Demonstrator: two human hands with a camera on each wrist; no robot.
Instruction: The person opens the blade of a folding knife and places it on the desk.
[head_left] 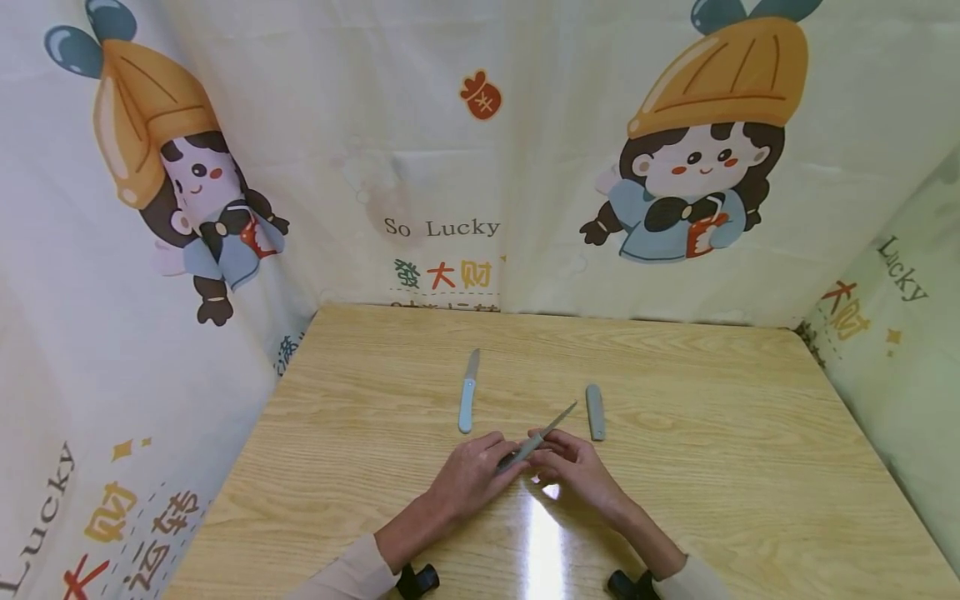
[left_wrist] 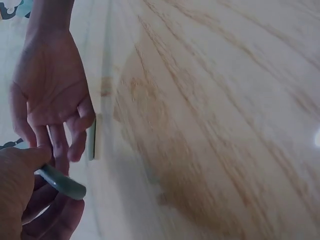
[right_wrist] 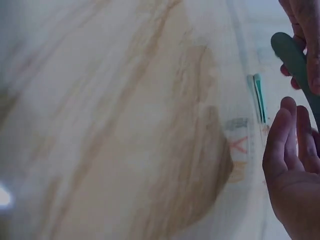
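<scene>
My left hand holds a small knife with a grey-green handle, its blade slanting up and to the right. In the left wrist view the thumb presses on that handle. Close on the knife's right side is my right hand, palm turned toward it and fingers loosely bent, the fingertips right at the knife. Seen in the right wrist view, the fingers of this hand are extended beside the handle. Farther back lies a knife with a light blue handle. A flat grey sheath-like piece rests to the right.
The wood-grain table reaches back to a printed curtain, which also hangs along both sides. Black wrist cameras sit near the cuffs. Bright light reflects off the table's front middle.
</scene>
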